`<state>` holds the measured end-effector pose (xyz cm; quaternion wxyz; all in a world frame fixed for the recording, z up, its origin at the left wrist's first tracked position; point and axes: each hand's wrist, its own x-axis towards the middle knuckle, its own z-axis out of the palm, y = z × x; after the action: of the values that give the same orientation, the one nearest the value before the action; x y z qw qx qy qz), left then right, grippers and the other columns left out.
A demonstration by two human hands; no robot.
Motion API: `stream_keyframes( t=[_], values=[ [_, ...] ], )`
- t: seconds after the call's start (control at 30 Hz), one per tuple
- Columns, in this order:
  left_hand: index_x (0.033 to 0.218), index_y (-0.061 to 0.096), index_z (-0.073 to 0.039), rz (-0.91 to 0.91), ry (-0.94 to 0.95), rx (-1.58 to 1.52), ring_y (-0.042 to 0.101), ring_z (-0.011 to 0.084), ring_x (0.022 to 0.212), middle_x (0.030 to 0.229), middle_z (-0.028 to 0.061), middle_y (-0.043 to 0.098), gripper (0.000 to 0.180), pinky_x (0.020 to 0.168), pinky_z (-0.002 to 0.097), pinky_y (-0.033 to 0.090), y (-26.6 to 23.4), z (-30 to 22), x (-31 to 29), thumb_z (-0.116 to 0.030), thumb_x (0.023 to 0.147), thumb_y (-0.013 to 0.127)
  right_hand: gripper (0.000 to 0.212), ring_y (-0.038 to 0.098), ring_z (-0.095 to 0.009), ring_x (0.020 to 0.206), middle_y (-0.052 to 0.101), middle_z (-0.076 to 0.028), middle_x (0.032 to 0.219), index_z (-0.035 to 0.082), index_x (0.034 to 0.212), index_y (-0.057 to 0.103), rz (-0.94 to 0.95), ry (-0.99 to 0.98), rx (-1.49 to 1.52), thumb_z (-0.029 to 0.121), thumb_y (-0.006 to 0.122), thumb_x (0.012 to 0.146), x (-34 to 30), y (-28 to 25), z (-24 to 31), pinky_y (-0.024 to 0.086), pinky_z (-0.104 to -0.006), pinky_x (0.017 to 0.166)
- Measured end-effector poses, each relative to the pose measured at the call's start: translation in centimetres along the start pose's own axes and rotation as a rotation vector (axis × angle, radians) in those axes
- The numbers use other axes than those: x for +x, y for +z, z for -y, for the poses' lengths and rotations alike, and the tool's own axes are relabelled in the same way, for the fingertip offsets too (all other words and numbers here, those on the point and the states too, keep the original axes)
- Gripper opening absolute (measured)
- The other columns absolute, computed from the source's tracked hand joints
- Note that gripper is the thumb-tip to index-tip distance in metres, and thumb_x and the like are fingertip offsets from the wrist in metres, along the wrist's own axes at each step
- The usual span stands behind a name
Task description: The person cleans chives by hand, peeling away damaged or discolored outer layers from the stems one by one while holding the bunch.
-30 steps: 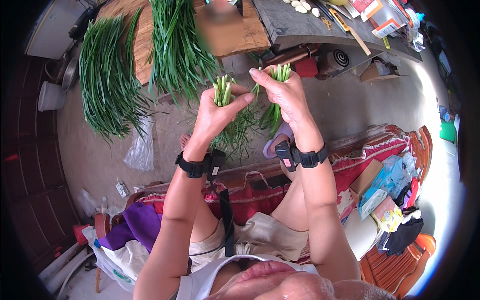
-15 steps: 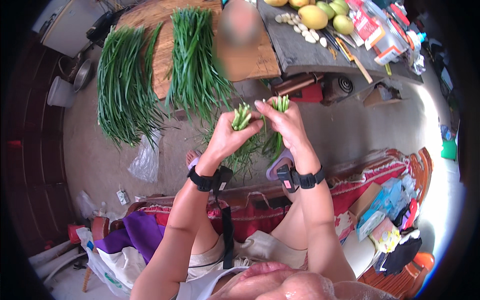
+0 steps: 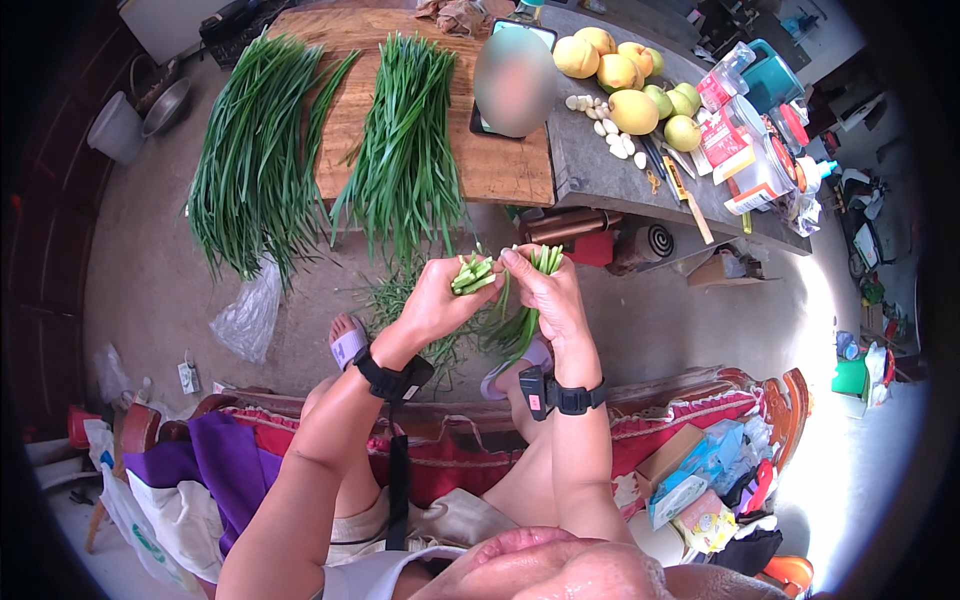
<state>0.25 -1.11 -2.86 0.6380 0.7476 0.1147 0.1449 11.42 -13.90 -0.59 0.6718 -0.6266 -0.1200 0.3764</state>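
Note:
My left hand is closed round a bunch of garlic chives, its pale cut stem ends pointing up. Close on the right, my right hand grips a second bunch of chives, whose green leaves hang below the palm. The right thumb and fingertips meet beside the left bunch, pinching at a thin stalk. On the wooden board beyond lie two big heaps of chives, a left heap and a right heap, their leaves drooping over the near edge.
Scattered chive trimmings lie on the floor between my feet and the board. A grey table holds yellow and green fruit, garlic cloves, a yellow-handled knife and plastic containers. A clear plastic bag rests on the floor.
The view has shifted, so the board and table show lower and more fully. Both hands still hold their bunches; the right fingertips have come to the stalks beside the left bunch.

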Motion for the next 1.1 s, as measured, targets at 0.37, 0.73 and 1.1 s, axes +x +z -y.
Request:
stream_keyframes(
  t=[0.37, 0.73, 1.1],
  values=[
    [0.090, 0.069, -0.001, -0.065, -0.013, -0.054, 0.055, 0.0067, 0.063, 0.067, 0.0047, 0.064, 0.013, 0.060, 0.0288, 0.047, 0.0, 0.6, -0.3, -0.012, 0.082, 0.068, 0.018, 0.034, 0.002, 0.046, 0.051, 0.009, 0.060, 0.006, 0.081, 0.067, 0.039, 0.009, 0.049, 0.022, 0.075, 0.083, 0.0, 0.4, -0.3, 0.020, -0.0184, 0.040],
    [0.085, 0.069, 0.001, -0.031, -0.090, 0.162, 0.054, 0.0075, 0.060, 0.066, 0.0081, 0.065, 0.019, 0.055, 0.0306, 0.045, -0.7, 0.2, -0.5, -0.018, 0.083, 0.071, 0.019, 0.030, 0.001, 0.045, 0.044, 0.010, 0.057, 0.003, 0.086, 0.067, -0.236, -0.211, 0.232, 0.022, 0.069, 0.088, 0.2, -3.4, 1.6, 0.019, -0.0190, 0.042],
    [0.082, 0.069, 0.001, -0.093, -0.124, 0.137, 0.055, 0.0058, 0.063, 0.068, 0.0003, 0.064, 0.015, 0.057, 0.0231, 0.043, -3.9, 0.3, -0.6, -0.011, 0.088, 0.064, 0.028, 0.029, -0.001, 0.045, 0.036, 0.009, 0.055, 0.000, 0.094, 0.062, -0.505, -0.435, 0.401, 0.027, 0.068, 0.089, -1.3, -10.2, 4.6, 0.022, -0.0191, 0.043]
  ],
)
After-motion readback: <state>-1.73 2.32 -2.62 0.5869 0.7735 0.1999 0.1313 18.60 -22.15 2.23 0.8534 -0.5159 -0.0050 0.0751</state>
